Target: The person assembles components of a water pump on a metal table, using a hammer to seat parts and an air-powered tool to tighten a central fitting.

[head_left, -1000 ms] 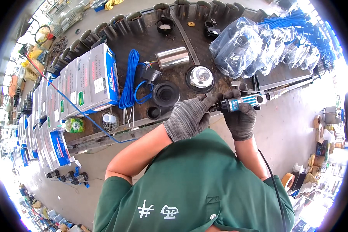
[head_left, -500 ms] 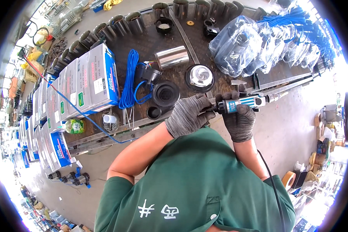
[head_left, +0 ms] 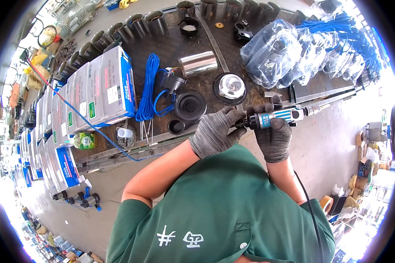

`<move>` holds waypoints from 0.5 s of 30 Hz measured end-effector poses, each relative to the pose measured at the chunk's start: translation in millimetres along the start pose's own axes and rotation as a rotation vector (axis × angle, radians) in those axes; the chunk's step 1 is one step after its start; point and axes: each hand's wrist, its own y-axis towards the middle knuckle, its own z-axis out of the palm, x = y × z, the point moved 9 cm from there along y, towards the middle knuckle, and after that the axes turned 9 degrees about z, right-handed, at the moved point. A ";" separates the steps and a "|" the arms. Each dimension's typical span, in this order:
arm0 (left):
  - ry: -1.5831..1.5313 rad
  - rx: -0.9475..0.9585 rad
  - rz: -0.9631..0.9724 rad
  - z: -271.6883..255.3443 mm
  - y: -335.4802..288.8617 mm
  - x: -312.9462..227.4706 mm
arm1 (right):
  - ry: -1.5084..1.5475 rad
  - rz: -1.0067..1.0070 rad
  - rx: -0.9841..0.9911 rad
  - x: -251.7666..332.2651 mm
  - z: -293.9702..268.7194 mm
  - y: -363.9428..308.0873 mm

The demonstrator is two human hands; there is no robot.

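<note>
In front of my chest, over the table's near edge, I hold a slim cylindrical power tool (head_left: 289, 115) with blue and white stripes, a black left end and metal fittings at its right end. My right hand (head_left: 274, 142), in a grey glove, is wrapped round its striped body. My left hand (head_left: 213, 133), gloved alike, is closed at the black end; its fingers partly hide that end. Just beyond the hands lies a shiny round metal part (head_left: 231, 85) with curved vanes, seated on a black ring. Left of it are a black round part (head_left: 190, 105) and a small black cup (head_left: 176, 127).
A shiny metal cylinder (head_left: 198, 64) lies mid-table. Coiled blue cable (head_left: 148, 87) is beside stacked grey-and-blue boxes (head_left: 98, 85) on the left. Bagged parts (head_left: 274, 55) occupy the right. Open metal tubes (head_left: 156, 23) line the far edge. A red-and-blue hose (head_left: 85, 122) crosses the left side.
The table and its contents have shifted slightly right in the picture. The tool sits marginally further right in my hands' grasp; both hands keep hold of it.
</note>
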 end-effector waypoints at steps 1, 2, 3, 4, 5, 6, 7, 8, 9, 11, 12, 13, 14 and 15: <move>-0.001 0.015 -0.016 -1.8 1.8 -2.6 | -0.003 -0.002 -0.018 -0.3 -1.4 0.7; -0.002 0.030 -0.032 -2.4 2.6 -3.1 | -0.004 -0.002 -0.023 -0.6 -1.9 1.1; -0.005 0.036 -0.031 -2.4 3.2 -3.1 | -0.005 -0.008 -0.029 0.0 -1.7 0.2; -0.007 0.043 -0.029 -2.1 4.1 -2.8 | -0.007 -0.014 -0.034 0.6 -2.0 -0.2; -0.009 0.050 -0.027 -1.6 5.0 -2.3 | -0.003 -0.018 -0.030 0.6 -2.6 0.0; 0.042 0.028 0.021 -3.0 5.0 -3.4 | 0.003 -0.019 -0.026 -0.1 -3.6 0.8; 0.093 0.007 0.070 -2.6 3.6 -2.5 | 0.009 -0.020 -0.022 -0.7 -3.8 1.5; 0.144 -0.014 0.118 -3.9 2.8 -4.0 | 0.010 -0.017 -0.009 -1.3 -2.1 2.8; 0.105 0.008 0.095 -3.3 4.1 -2.6 | 0.018 -0.017 -0.015 -1.5 -4.0 3.0; 0.027 0.052 0.050 -2.8 7.1 -2.1 | 0.032 -0.017 -0.028 -1.6 -8.5 3.2; 0.014 0.025 0.066 -4.1 5.8 -1.7 | 0.024 -0.021 -0.020 -1.2 -5.4 4.3; 0.001 -0.001 0.081 -4.1 3.9 0.0 | 0.013 -0.020 -0.001 -0.5 -2.0 5.3; -0.012 -0.028 0.097 -4.8 2.4 0.9 | 0.002 -0.019 0.019 0.4 1.4 6.1; -0.019 -0.032 0.107 -4.6 2.3 1.1 | -0.008 -0.019 0.038 1.8 5.6 6.7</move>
